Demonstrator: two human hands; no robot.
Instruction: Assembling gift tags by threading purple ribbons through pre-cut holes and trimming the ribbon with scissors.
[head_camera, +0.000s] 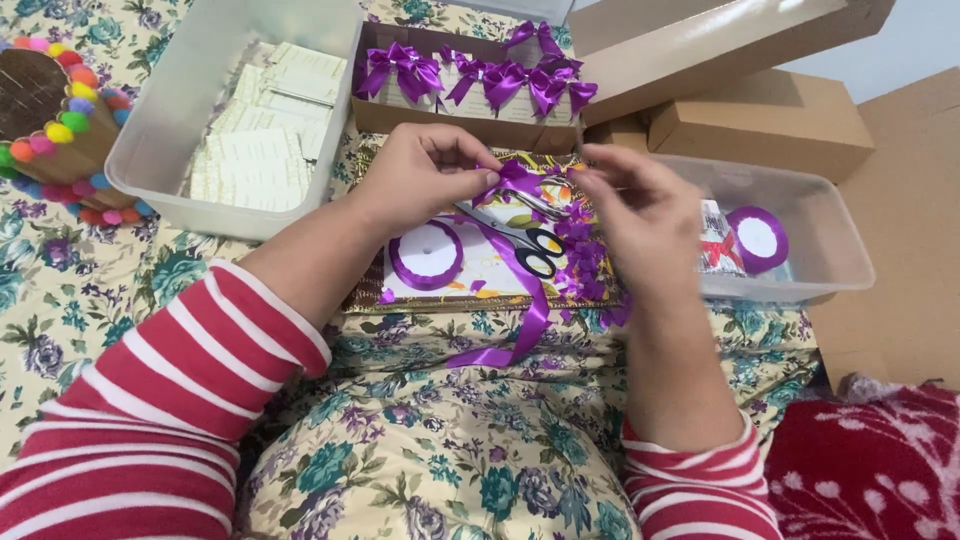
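Pinching purple ribbon (515, 180) w/ my left hand (420, 175) over the tray (480, 262).

Left fingertips pressed together on the ribbon loop; right hand (640, 215) just beside it, fingers half curled, can't tell if it grips anything. Ribbon's tail runs down toward me, past scissors (520, 235) & spool (427, 253). Left is nearer.

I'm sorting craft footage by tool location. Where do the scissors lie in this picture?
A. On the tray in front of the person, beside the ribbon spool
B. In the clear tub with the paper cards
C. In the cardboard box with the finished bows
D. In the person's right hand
A: the scissors lie on the tray just right of the purple ribbon spool, below both hands, which pinch ribbon instead.
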